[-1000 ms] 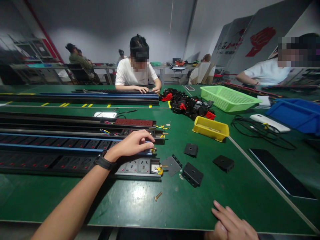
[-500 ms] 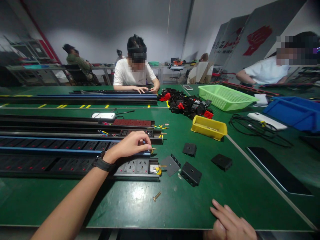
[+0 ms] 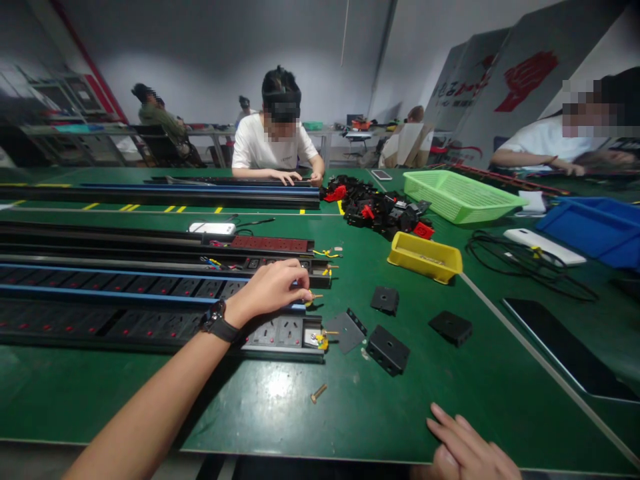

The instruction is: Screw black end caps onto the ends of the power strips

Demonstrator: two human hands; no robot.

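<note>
My left hand [image 3: 275, 287] reaches over the end of the blue-edged power strip [image 3: 165, 299]. Its thumb and fingers are closed at a brass bolt [image 3: 317, 296] that sticks out of that end; the grip itself is partly hidden. Nearer to me lies a black power strip [image 3: 273, 331] with a similar bolt [image 3: 330, 332] and a yellow-green wire [image 3: 320, 343] at its open end. A loose brass bolt [image 3: 319, 393] rests on the green table. At the front edge my right hand [image 3: 470, 447] is partly in view, fingers stretched out and holding nothing.
Several black metal end caps [image 3: 389, 350] lie right of the strips. Beyond them are a yellow tray [image 3: 425, 260] with small parts, a black-and-red heap of parts [image 3: 380, 210], a green basket [image 3: 460, 200] and a blue bin [image 3: 590, 227]. A co-worker [image 3: 277, 140] sits opposite.
The view has shifted slightly, so things sit a little farther right in the picture. My left hand stays at the same strip end, its fingers slightly changed; my right hand is nearly still.
</note>
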